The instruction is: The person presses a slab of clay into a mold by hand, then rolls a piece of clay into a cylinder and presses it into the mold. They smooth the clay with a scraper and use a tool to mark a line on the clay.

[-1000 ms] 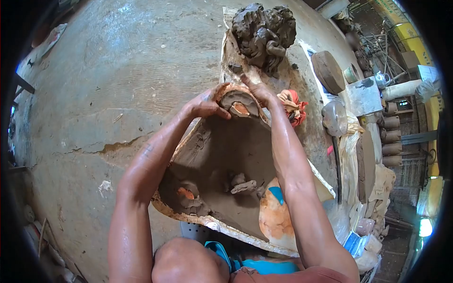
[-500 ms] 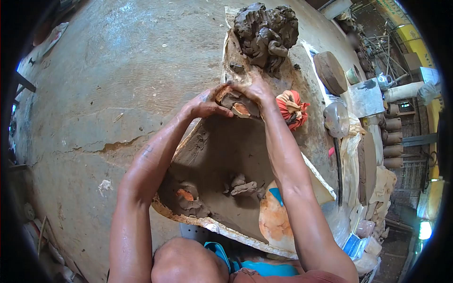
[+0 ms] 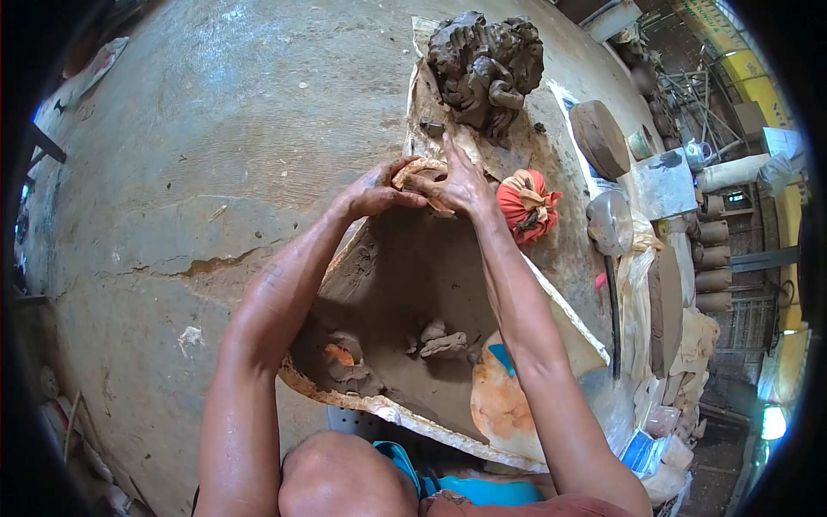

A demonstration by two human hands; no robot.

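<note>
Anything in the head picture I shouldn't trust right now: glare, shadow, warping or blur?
Head view: fisheye warping with black corners; head view: pale glare on the floor, upper left, and a washed-out bright spot near the right edge; head view: left hand and right hand look fairly sharp; head view: shadow darkens the flat clay just below them.

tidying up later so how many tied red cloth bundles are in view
1: the round red-and-tan tied cloth bundle lies just to the right of the right hand; others could be hidden.
</note>
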